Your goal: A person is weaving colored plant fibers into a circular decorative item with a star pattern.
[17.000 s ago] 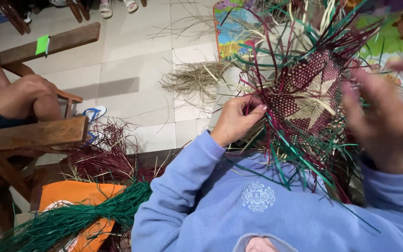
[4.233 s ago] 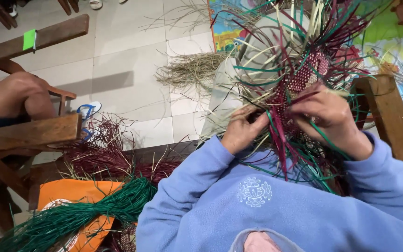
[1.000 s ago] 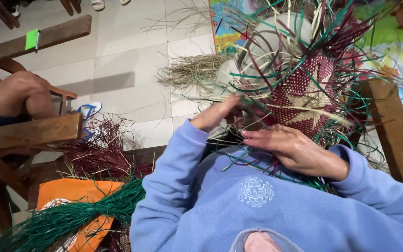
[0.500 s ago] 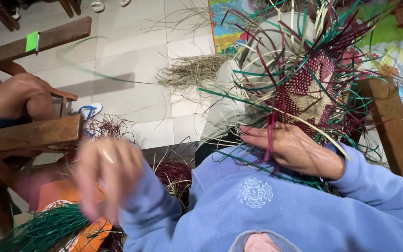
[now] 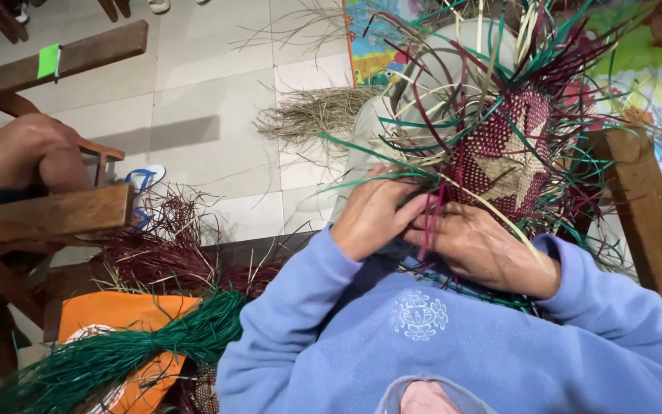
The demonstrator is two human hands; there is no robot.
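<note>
Pale tiled floor (image 5: 216, 84); left hand (image 5: 377, 211), right hand (image 5: 476, 249) pinch basket (image 5: 499, 146) strands.

We see a woven basket (image 5: 511, 153) of stiff, slightly glossy straw strips in maroon, green and pale tan, its weave tight and ribbed. Our sleeves (image 5: 300, 307) are soft matt fleece cloth. The green bundle (image 5: 116, 356) looks like smooth dyed fibre on orange cloth (image 5: 109, 314). The bench (image 5: 47, 215) is worn, matt wood; the floor tiles (image 5: 208, 61) shine faintly.
</note>
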